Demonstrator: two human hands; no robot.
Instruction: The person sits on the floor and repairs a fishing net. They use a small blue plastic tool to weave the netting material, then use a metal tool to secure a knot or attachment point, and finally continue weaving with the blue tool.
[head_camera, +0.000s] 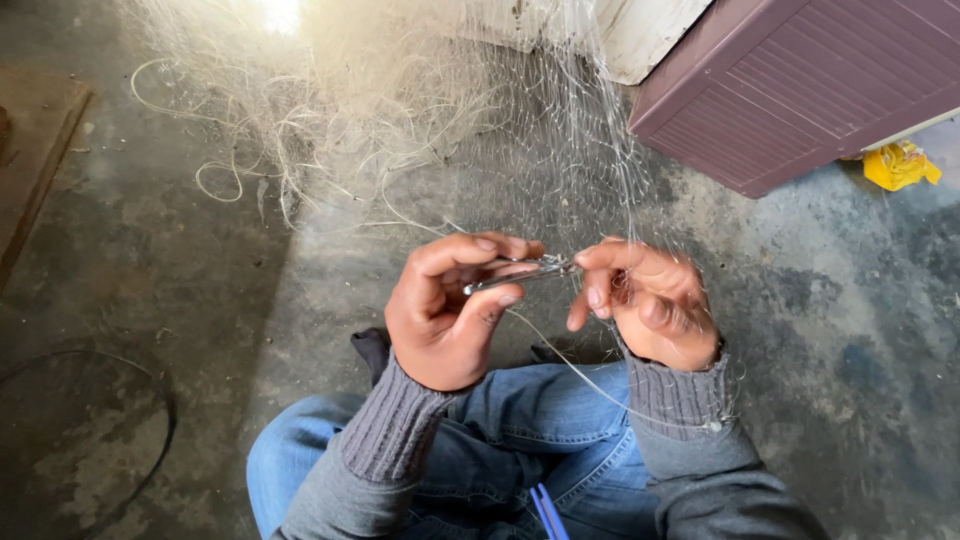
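Head view: your left hand is curled tight around a metal nail clipper, its tip meeting the fine fishing net that your right hand pinches between thumb and fingertips above your jeans.

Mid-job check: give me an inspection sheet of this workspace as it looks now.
Surface: stained grey concrete floor.
Job's things: metal clipper; pale fishing net piled ahead, a strand running to the hands.
Clutter: yellow scrap.
Grippers: left hand squeezes the clipper; right hand pinches net at its tip.
Cables: dark loop on the floor.
Surroundings: maroon slatted panel; white wall base.
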